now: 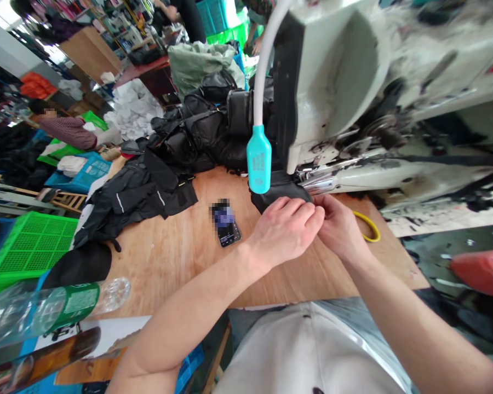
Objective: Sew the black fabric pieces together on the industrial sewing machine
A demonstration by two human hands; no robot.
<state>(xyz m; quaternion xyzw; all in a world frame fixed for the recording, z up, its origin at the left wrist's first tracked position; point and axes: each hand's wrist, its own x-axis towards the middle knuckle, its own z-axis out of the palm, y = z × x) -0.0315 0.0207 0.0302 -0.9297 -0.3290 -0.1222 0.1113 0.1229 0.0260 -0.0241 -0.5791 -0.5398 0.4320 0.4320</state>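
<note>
A black fabric piece [280, 189] lies on the wooden table under the head of a sewing machine [337, 71]. My left hand [290, 229] is closed over its near edge, knuckles up, and the fingertips are hidden. Right beside it, my right hand [340, 225] is pinched at the near right corner of the same piece, its fingertips partly covered by the left hand. Metal parts around the needle area [318, 183] sit just beyond my fingers. A turquoise lamp [259, 158] on a white bendable neck hangs in front of the fabric.
A phone [227, 224] lies on the table [181, 257], left of my hands. Black bags [201, 126] are heaped behind, with black garment-like pieces [139, 189] at left. A yellow ring [367, 226] lies at right. Plastic bottles [76, 302] and a green crate [33, 243] stand left. One person sits far left.
</note>
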